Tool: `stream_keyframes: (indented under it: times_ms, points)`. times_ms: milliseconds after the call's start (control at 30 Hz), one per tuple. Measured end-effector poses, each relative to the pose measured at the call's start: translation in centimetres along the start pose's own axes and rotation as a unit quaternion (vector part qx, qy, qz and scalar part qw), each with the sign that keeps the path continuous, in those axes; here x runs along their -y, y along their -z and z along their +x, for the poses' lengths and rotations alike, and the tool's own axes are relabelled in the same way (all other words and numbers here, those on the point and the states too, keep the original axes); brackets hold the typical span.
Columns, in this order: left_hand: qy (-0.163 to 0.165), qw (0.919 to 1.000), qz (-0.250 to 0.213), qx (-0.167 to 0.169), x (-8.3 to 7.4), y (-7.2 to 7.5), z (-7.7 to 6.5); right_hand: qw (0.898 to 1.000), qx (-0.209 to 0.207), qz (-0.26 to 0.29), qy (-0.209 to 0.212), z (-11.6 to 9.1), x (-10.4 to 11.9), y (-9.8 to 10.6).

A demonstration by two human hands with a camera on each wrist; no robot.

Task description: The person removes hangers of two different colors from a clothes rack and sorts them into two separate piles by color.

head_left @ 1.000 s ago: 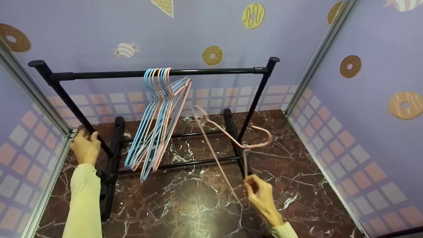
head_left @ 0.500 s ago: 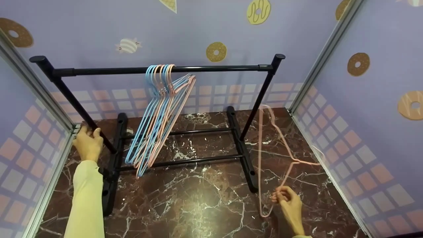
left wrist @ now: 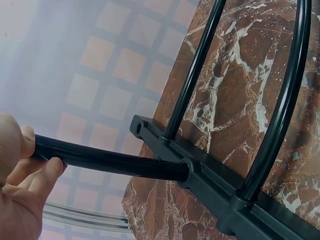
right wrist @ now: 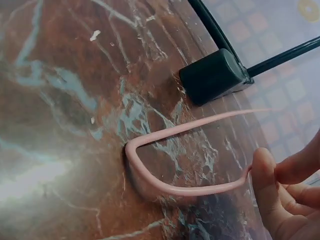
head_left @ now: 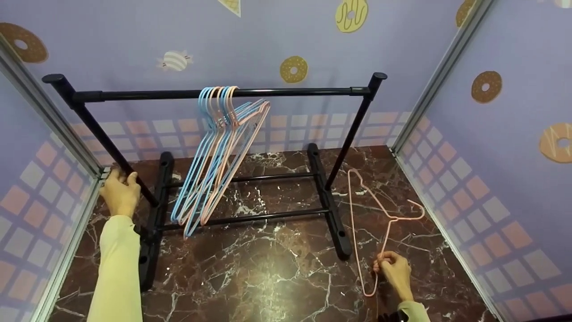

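In the head view my right hand (head_left: 395,270) pinches one long side of a pink clothes hanger (head_left: 407,218) low over the marble surface, just right of the rack's right foot. Its hook points right, and its rounded end is close to the surface in the right wrist view, where thumb and fingertips (right wrist: 264,162) meet on the wire. My left hand (head_left: 119,193) grips the left upright post (left wrist: 110,162) of the black clothes rack (head_left: 295,92), low down near the foot. Several blue and pink hangers (head_left: 219,126) hang bunched left of the rail's middle.
Patterned purple panels (head_left: 250,44) stand behind and on both sides, meeting at metal corner strips. The rack's feet (head_left: 337,232) and two lower crossbars (head_left: 268,217) rest on or near the dark marble surface (head_left: 268,277).
My right hand has carried the pink hanger rightward from in front of the rack to beside its right foot, then lowered it. The left hand keeps its grip on the post.
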State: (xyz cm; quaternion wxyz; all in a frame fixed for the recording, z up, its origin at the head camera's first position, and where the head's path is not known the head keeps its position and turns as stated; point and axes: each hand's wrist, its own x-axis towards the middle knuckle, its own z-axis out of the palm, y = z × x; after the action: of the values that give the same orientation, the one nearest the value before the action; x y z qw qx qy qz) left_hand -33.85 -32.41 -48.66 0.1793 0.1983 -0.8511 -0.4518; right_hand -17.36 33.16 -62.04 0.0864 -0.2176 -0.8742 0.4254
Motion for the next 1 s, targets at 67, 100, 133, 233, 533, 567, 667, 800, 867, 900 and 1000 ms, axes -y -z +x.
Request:
stream_keyframes:
  times_ms: [67, 100, 133, 233, 533, 567, 667, 800, 867, 900, 1000]
  points:
    - [-0.003, 1.0000, -0.001, -0.004, 0.1, -0.1, 0.0, 1.000, 0.008, 0.000, 0.005, 0.4, -0.1, -0.2]
    - [-0.003, 1.0000, -0.001, -0.007, 0.1, -0.1, 0.0, 1.000, 0.011, -0.001, 0.008, 0.5, -0.1, -0.3]
    - [-0.003, 1.0000, 0.000, -0.009, 0.2, -0.1, 0.0, 1.000, 0.012, -0.004, 0.015, 0.6, -0.1, -0.4]
    - [0.001, 0.9999, -0.001, -0.013, 0.3, -0.1, 0.0, 0.999, 0.016, -0.020, 0.022, 0.8, -0.2, -0.7]
    - [0.002, 0.9999, 0.003, -0.013, 0.3, 0.0, 0.0, 0.997, -0.032, -0.062, 0.018, 0.5, -0.9, -1.1]
    - [0.003, 0.9999, 0.002, -0.013, 0.3, 0.0, 0.0, 0.997, -0.039, -0.062, 0.020, 0.5, -0.9, -1.2]
    - [0.007, 0.9999, -0.002, -0.014, 0.3, 0.1, 0.1, 0.996, -0.057, -0.063, 0.018, 0.3, -1.1, -1.4]
    - [0.008, 0.9999, -0.002, -0.015, 0.2, 0.0, 0.1, 0.996, -0.069, -0.060, 0.014, 0.2, -1.3, -1.7]
    - [0.009, 0.9999, -0.001, -0.014, 0.2, 0.0, 0.1, 0.995, -0.073, -0.059, 0.018, 0.0, -1.1, -1.7]
    - [0.007, 0.9999, -0.001, -0.015, 0.1, -0.1, 0.1, 0.995, -0.077, -0.058, 0.025, 0.0, -1.0, -1.8]
    - [0.005, 0.9999, -0.002, -0.014, 0.0, -0.1, 0.0, 0.992, -0.098, -0.054, 0.065, -0.3, 0.2, -2.0]
